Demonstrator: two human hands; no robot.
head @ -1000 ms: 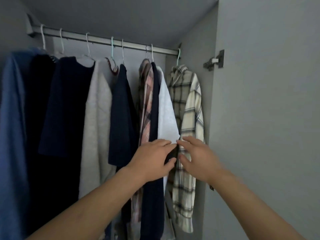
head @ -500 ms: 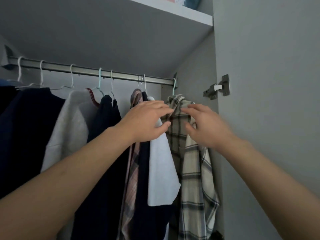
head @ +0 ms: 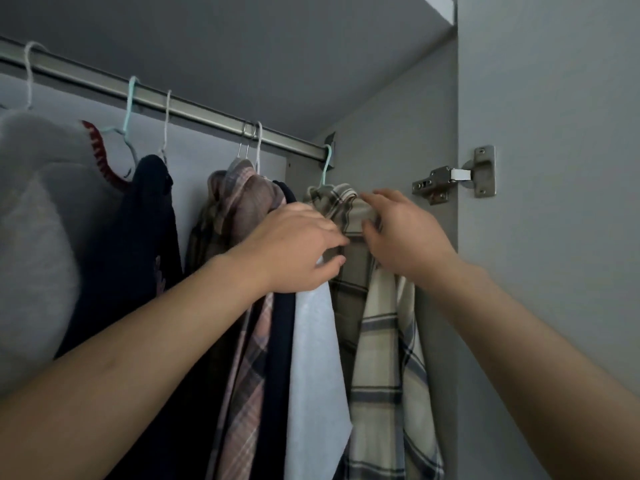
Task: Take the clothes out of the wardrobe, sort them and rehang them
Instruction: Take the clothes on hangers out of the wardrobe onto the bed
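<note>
The cream plaid shirt (head: 384,358) hangs last on the rail (head: 194,110), against the wardrobe's right wall, on a pale green hanger (head: 325,168). The right hand (head: 401,233) pinches its collar, thumb under and fingers over the fold. The left hand (head: 298,251) rests with loosely bent fingers on the shoulders of the neighbouring white garment (head: 317,375), fingertips reaching the plaid; whether it holds any cloth I cannot tell. Left of these hang a dark garment, a pink plaid shirt (head: 242,202), a navy top (head: 138,244) and a grey sweater (head: 34,216), all cut off below. A metal hinge (head: 453,176) sits on the grey door panel.
</note>
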